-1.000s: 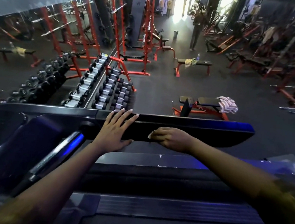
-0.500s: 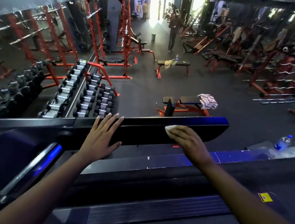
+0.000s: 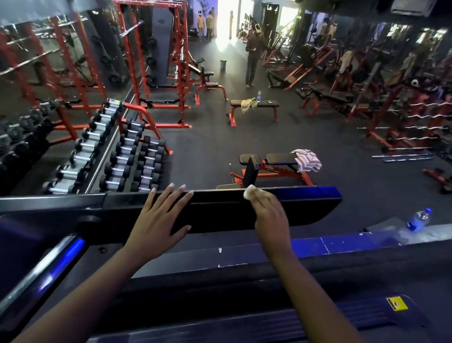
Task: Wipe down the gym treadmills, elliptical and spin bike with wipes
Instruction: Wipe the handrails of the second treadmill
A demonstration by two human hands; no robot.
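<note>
A long black treadmill console bar (image 3: 308, 206) runs across the middle of the view. My left hand (image 3: 158, 220) lies flat on it with straight, spread fingers. To its right, my right hand (image 3: 266, 212) presses a small white wipe (image 3: 249, 191) against the bar's top edge, fingers curled over the wipe. The treadmill's dark belt and side rail (image 3: 257, 333) lie below my arms. A silver and blue handrail (image 3: 48, 264) slants down at the lower left.
A dumbbell rack (image 3: 125, 154) stands beyond the bar at left, red squat racks (image 3: 158, 59) behind it. A red bench with a striped towel (image 3: 306, 159) sits ahead. A water bottle (image 3: 418, 218) lies on the ledge at right. A person (image 3: 252, 56) stands far off.
My right hand has slid the wipe along the bar toward the right and up to its top edge. The left hand stays flat on the bar. My view has swung right.
</note>
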